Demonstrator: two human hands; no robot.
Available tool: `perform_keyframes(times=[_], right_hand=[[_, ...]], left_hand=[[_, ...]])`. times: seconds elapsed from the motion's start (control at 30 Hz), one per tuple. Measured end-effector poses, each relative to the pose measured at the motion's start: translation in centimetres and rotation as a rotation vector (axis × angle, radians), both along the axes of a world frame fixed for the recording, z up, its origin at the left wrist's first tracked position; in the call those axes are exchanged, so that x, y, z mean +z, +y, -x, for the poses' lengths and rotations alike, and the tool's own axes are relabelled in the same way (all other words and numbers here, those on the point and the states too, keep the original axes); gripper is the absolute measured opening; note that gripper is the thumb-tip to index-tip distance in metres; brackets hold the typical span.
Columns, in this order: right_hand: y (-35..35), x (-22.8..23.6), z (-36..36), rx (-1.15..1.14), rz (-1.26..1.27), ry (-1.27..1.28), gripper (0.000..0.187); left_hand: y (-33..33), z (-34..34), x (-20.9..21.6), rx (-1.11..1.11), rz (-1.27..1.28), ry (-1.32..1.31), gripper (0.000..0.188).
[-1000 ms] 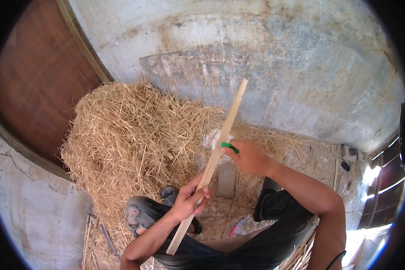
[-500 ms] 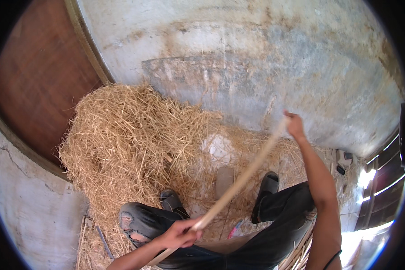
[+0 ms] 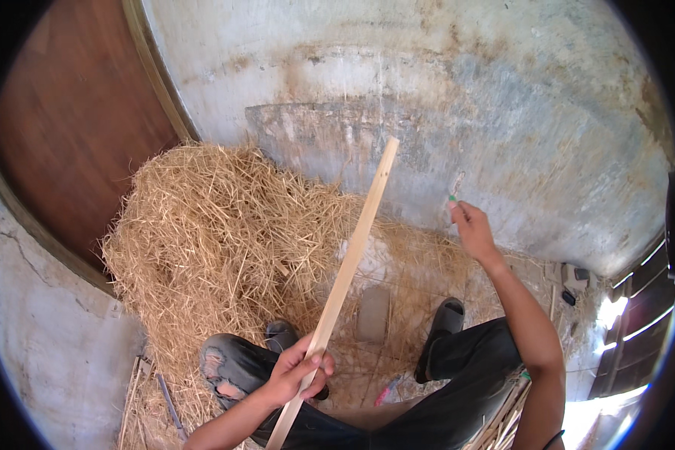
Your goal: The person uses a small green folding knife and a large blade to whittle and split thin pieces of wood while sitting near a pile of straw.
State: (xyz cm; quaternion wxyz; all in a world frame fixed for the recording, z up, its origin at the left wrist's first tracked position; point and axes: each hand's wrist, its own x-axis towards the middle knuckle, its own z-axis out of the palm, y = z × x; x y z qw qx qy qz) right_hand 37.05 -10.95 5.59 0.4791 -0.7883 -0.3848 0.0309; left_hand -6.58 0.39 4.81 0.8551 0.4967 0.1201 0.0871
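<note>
A long, pale strip of split wood or bamboo (image 3: 358, 240) slants up from my lap toward the wall, its upper end free. My left hand (image 3: 296, 371) is wrapped round its lower part, above my knee. Well to the right of the strip's upper end, and apart from it, my right hand (image 3: 472, 229) is raised with its fingers closed in a pinch. A small green spot shows at those fingertips; what it belongs to, I cannot make out.
A big heap of straw-like shavings (image 3: 202, 240) fills the floor on the left, against a brown door panel (image 3: 60, 135). A stained wall (image 3: 367, 82) stands ahead. A brick-like block (image 3: 373, 315) lies between my feet. Thin strips (image 3: 506, 416) lie beside my right thigh.
The strip has swung left and steeper, and my right hand has come off its upper end, moving slightly left and down. My left hand still grips the lower part.
</note>
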Motion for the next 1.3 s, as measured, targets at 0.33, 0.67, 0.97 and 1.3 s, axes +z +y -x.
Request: perform_keyframes(times=[0.33, 0.67, 0.97, 1.3], right_hand=[[2.2, 3.0, 11.4, 0.502, 0.069, -0.021, 0.039], [1.6, 1.9, 14.0, 0.659, 0.111, -0.025, 0.042], [1.8, 1.2, 15.5, 0.752, 0.197, -0.014, 0.037], [2.3, 0.7, 16.1, 0.777, 0.228, -0.028, 0.037]], left_hand=[[3.6, -8.1, 1.0, 0.004, -0.284, -0.014, 0.052], [4.5, -10.1, 0.0, 0.011, -0.374, 0.147, 0.049], [4.2, -10.4, 0.8, 0.054, -0.378, 0.083, 0.046], [5.0, -9.6, 0.0, 0.055, -0.341, 0.062, 0.051]])
